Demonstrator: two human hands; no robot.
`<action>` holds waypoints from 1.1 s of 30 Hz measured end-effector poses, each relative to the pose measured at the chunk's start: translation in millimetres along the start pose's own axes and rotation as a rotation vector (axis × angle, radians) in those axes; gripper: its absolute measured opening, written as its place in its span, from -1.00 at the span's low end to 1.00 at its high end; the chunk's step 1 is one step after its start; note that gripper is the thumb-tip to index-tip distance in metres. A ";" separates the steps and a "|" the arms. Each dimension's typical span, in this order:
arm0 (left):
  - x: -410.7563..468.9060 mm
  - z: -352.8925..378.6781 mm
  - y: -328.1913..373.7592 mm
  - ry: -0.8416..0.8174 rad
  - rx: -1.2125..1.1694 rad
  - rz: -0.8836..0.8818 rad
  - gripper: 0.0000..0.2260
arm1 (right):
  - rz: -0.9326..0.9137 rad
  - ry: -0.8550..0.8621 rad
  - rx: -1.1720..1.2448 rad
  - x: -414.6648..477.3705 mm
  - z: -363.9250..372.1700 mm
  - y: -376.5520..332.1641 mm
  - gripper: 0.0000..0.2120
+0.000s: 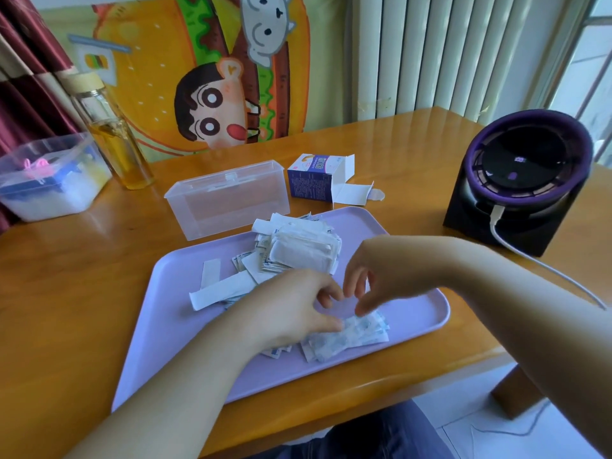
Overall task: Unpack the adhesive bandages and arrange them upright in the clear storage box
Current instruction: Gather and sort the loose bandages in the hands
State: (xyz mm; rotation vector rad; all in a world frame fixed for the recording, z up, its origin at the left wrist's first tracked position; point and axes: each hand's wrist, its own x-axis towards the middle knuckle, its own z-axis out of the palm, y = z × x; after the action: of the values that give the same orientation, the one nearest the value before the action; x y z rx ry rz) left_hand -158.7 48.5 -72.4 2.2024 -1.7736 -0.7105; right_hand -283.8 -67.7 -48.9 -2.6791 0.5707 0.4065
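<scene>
A lilac tray (pixel 414 293) lies on the wooden table. A heap of white wrapped bandages (pixel 298 246) sits at its far middle, with loose strips to the left. A smaller bunch of bandages (pixel 347 336) lies near the tray's front. My left hand (pixel 291 309) rests on that bunch, thumb pressing its left end. My right hand (pixel 374 276) hovers just above it, fingers curled down, fingertips touching the bunch's top edge. The clear storage box (pixel 228 200) stands behind the tray, lid on. The opened blue bandage carton (pixel 314 177) lies beside it.
A glass bottle (pixel 112 134) of yellow liquid and a plastic tub (pixel 49 180) stand at the back left. A black and purple round device (pixel 520 180) with a white cable (pixel 546 266) sits at the right. The table's front edge is near my lap.
</scene>
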 end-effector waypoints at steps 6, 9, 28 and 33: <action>-12.0 6.4 3.1 -0.012 0.255 -0.026 -0.60 | -0.017 -0.099 -0.155 7.3 13.9 -22.0 -0.64; -9.6 9.5 5.0 -0.016 0.315 -0.025 -0.60 | -0.002 -0.155 -0.182 11.4 15.5 -25.5 -0.62; -20.3 -16.9 -17.2 0.390 -1.420 0.141 -0.78 | -0.163 0.302 1.108 30.2 9.6 -48.1 -0.63; -22.8 -18.3 -28.4 0.588 -1.799 0.005 -0.81 | -0.134 0.510 0.831 36.7 14.1 -65.2 -0.77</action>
State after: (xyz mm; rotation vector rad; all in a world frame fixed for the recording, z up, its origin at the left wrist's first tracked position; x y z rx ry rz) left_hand -128.8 75.1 -64.7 0.8836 -0.3000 -0.8984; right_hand -225.8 -18.7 -55.1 -1.9633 0.5316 -0.4788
